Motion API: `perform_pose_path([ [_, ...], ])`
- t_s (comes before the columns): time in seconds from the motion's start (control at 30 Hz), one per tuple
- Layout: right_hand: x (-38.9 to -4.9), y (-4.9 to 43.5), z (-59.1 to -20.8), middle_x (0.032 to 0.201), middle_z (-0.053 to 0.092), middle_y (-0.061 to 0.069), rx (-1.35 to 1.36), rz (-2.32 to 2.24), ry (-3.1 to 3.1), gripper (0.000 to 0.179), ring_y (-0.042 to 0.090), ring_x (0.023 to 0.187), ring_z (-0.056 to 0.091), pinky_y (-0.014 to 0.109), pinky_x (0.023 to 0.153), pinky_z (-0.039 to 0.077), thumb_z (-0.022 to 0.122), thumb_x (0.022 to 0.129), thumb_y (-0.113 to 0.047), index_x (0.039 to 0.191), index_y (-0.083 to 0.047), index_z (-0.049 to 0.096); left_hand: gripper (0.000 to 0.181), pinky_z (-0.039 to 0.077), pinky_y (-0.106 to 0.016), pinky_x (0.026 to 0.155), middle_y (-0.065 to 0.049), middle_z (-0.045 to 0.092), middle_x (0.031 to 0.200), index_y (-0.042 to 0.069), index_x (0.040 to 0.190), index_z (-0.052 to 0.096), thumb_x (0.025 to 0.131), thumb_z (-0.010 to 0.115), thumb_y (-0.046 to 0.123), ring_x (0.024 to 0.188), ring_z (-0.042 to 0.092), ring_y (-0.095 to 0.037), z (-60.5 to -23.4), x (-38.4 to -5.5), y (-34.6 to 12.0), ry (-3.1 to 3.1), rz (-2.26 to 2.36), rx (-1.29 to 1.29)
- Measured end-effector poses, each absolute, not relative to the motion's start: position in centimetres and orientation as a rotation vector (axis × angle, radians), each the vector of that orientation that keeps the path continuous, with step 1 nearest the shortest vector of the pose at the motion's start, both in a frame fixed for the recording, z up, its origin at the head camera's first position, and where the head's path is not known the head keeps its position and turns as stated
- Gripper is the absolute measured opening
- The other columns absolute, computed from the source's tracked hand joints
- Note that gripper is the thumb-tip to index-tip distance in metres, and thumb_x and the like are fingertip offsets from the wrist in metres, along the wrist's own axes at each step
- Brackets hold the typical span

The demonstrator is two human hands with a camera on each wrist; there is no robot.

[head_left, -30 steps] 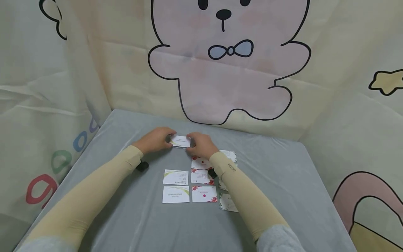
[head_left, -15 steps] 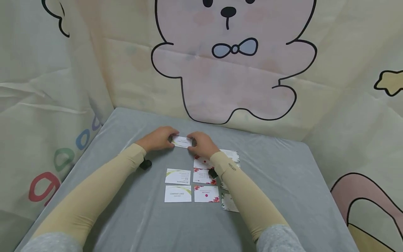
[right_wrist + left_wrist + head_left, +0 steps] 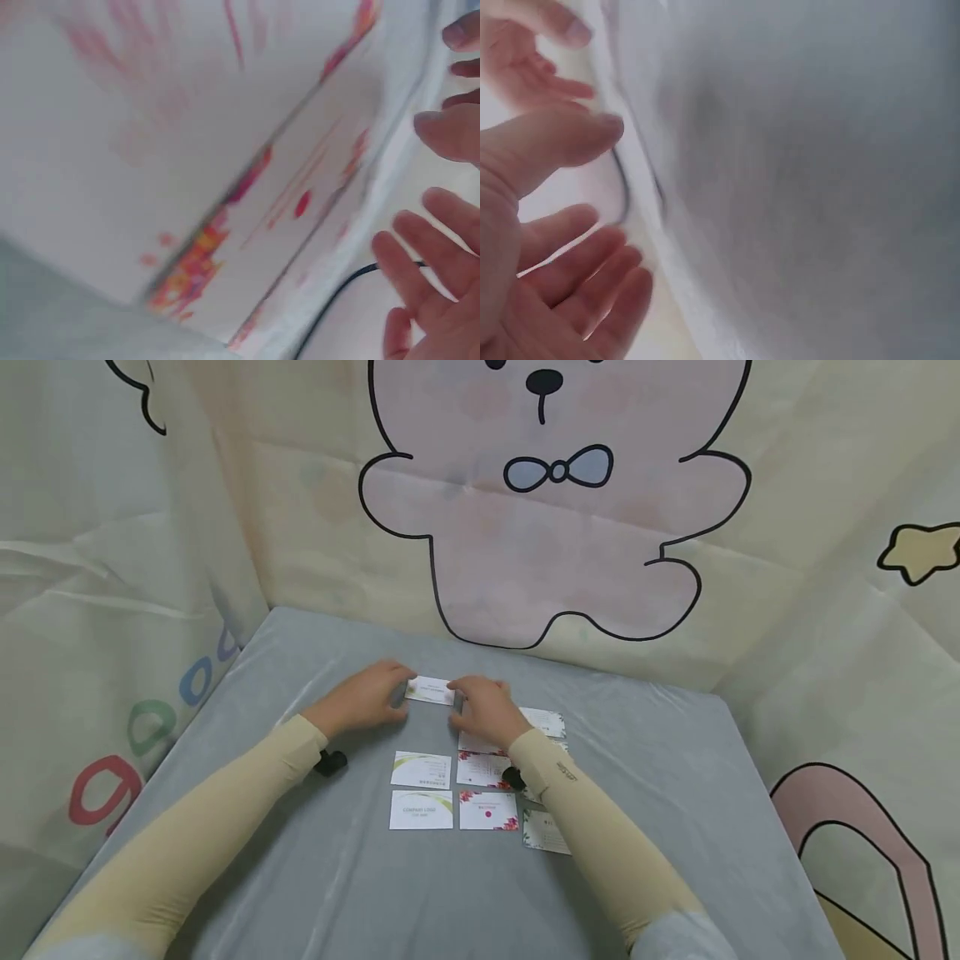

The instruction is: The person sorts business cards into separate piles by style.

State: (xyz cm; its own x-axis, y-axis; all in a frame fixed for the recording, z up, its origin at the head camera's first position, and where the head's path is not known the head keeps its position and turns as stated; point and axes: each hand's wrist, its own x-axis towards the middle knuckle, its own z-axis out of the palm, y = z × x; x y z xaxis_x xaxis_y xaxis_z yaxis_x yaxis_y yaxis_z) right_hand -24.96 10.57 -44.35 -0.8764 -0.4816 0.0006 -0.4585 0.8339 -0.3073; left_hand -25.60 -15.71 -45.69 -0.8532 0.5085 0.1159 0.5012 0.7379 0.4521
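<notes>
Fingers (image 3: 396, 672) flank far card (image 3: 430, 690) | print unreadable | right sleeve (image 3: 596, 828) half-hides leaf-patterned cards (image 3: 545, 832)

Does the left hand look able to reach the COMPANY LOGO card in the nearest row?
Probably yes: the COMPANY LOGO card lies flat and uncovered, the left hand seems to hold nothing, and bare gray cloth to the card's left leaves a way in.

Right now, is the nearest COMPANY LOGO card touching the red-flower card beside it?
Apart: the head view shows grey cloth between the COMPANY LOGO card and the red-flower card.
</notes>
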Motion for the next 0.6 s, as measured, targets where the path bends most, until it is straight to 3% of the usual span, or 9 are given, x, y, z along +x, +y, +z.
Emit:
perform_pose_path([
  [0.27, -17.6, 12.0, -45.0, 0.137, 0.073, -0.001, -0.966, -0.381, 2.847, 0.056, 0.021, 0.135, 0.064, 0.064, 0.117, 0.032, 0.085, 0.093, -0.042, 0.141, -0.018, 0.069, 0.057, 0.054, -0.05, 0.11, -0.008, 0.076, 0.133, 0.006, 0.136, 0.072, 0.086, 0.09, 0.027, 0.124, 0.07, -0.028, -45.6, -18.5, -16.6, 2.751, 0.817, 0.958],
  [0.6, -16.4, 11.2, -45.0, 0.134, 0.075, -0.001, -1.03, -0.312, 2.882, 0.052, 0.02, 0.131, 0.066, 0.06, 0.114, 0.036, 0.085, 0.093, -0.041, 0.138, -0.018, 0.071, 0.051, 0.058, -0.046, 0.104, -0.007, 0.079, 0.125, 0.005, 0.129, 0.076, 0.083, 0.094, 0.019, 0.116, 0.073, -0.024, -45.3, -17.0, -15.3, 2.752, 0.776, 1.006],
])
